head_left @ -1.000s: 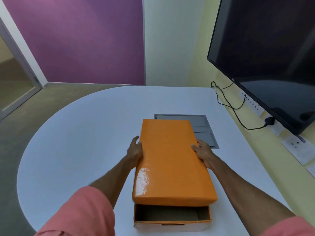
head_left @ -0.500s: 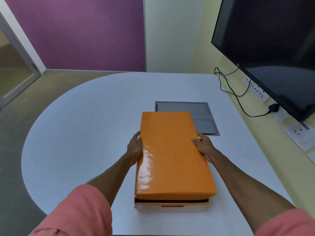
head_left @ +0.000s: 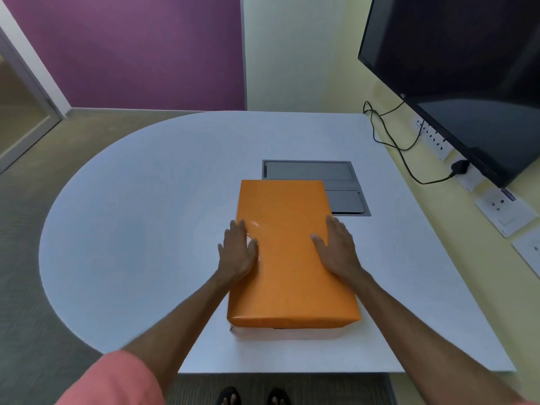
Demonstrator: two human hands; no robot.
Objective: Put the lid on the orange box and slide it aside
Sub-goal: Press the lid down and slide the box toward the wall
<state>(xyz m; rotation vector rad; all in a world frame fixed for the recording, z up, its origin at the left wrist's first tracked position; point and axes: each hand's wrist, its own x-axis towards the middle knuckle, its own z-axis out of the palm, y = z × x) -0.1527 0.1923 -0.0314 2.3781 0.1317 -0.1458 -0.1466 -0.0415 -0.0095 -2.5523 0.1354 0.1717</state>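
The orange lid [head_left: 287, 252] covers the orange box, whose pale lower edge [head_left: 286, 334] shows only as a thin strip at the near end. The box stands lengthwise on the white table [head_left: 140, 217], right of its middle. My left hand [head_left: 236, 252] lies flat on the lid's left edge, fingers together and stretched out. My right hand [head_left: 336, 247] lies flat on the lid's right edge in the same way. Neither hand grips; both rest palm down on top.
A grey recessed panel [head_left: 309, 171] sits in the table just beyond the box, partly hidden by it. A black screen [head_left: 467, 68] hangs on the right wall, with a cable [head_left: 403, 159] and wall sockets [head_left: 432, 138] below it. My feet show under the near table edge.
The lid has come down over the box, closing the gap at the near end. Both hands moved from gripping the lid's sides to lying flat on top.
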